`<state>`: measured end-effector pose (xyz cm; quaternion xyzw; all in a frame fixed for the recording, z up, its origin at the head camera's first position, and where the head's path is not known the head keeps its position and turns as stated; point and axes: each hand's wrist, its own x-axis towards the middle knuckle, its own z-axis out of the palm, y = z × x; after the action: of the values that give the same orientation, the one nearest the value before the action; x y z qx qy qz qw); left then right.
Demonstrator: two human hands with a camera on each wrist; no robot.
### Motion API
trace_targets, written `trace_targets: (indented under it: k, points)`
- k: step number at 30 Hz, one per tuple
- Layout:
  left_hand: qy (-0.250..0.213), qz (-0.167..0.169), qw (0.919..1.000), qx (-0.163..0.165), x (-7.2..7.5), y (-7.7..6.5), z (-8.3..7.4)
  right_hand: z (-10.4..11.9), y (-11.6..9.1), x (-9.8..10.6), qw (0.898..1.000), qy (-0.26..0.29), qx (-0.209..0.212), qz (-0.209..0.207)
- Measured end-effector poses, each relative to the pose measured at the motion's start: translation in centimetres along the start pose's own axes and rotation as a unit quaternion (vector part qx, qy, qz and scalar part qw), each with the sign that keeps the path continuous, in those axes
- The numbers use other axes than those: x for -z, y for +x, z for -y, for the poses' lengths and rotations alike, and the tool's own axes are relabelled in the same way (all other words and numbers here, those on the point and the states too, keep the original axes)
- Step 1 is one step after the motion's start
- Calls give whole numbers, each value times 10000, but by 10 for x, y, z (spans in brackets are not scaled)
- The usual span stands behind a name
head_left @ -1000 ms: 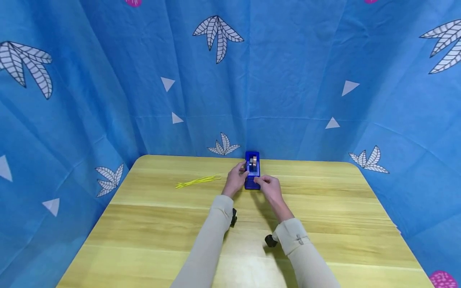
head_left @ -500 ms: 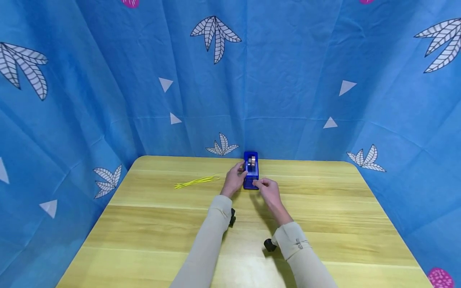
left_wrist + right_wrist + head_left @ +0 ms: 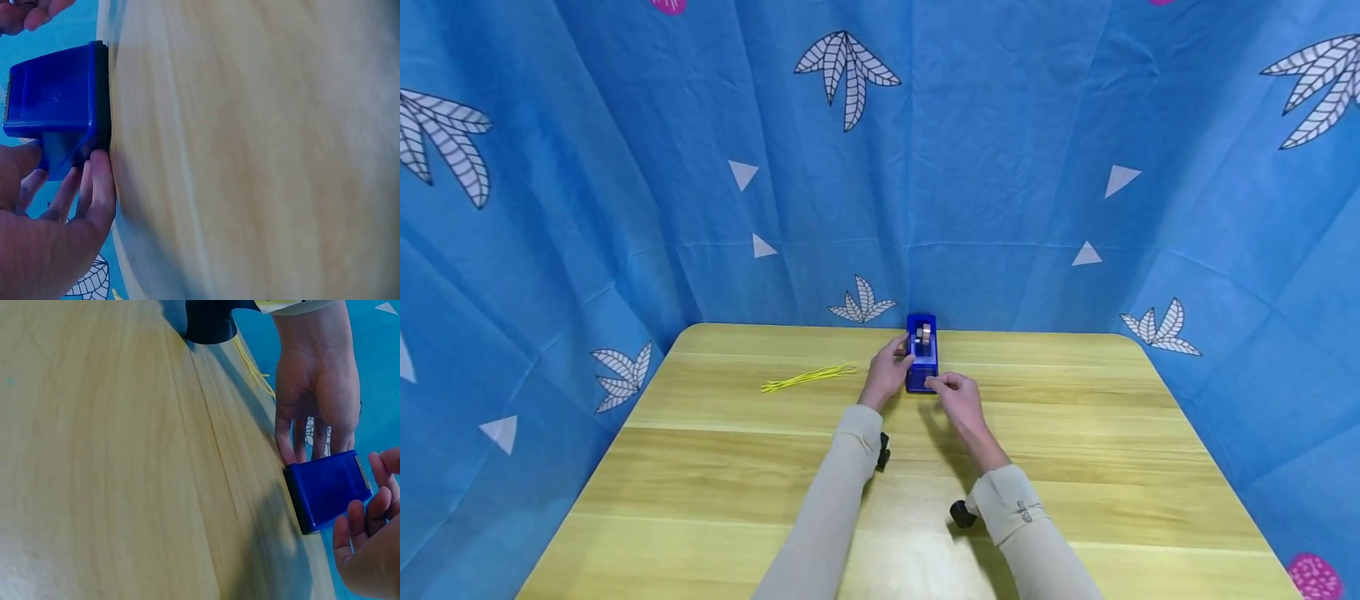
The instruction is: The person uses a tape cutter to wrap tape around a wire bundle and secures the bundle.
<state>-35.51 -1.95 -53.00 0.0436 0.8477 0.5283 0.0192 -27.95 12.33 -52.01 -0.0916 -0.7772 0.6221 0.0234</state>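
A blue tape dispenser (image 3: 922, 377) stands at the table's back edge, with a small roll of tape (image 3: 926, 334) in its well. My left hand (image 3: 885, 372) grips its left side, thumb near the top and fingers low along the wall, as the left wrist view shows. My right hand (image 3: 960, 398) is at the front end, by the toothed cutter (image 3: 362, 472). Its thumb and forefinger pinch together there, apparently on the tape's free end; that strip is too thin and clear to make out. The other fingers (image 3: 356, 515) are curled beside the dispenser's wall.
A bundle of yellow cord (image 3: 808, 378) lies on the wooden table (image 3: 737, 475), left of the dispenser. A blue patterned curtain (image 3: 992, 167) hangs right behind the back edge. Black wrist cameras, such as the right one (image 3: 962, 513), stick out inward from both sleeves.
My right hand has drawn slightly toward me from the front of the dispenser. My left hand keeps its hold, and the dispenser stays in place; the head view has shifted slightly.
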Motion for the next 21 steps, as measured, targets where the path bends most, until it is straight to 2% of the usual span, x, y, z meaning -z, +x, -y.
trace_targets:
  k: [7,14,21]
  points:
    - [-53,17,9999,153,-1,1,0,0,-3,-1,10000,33,27,1]
    - [85,-58,9999,71,-2,1,-1,-2,-5,-1,10000,30,10,-18]
    - [3,-13,10000,63,-2,1,0,-4,-9,0,10000,-3,-51,44]
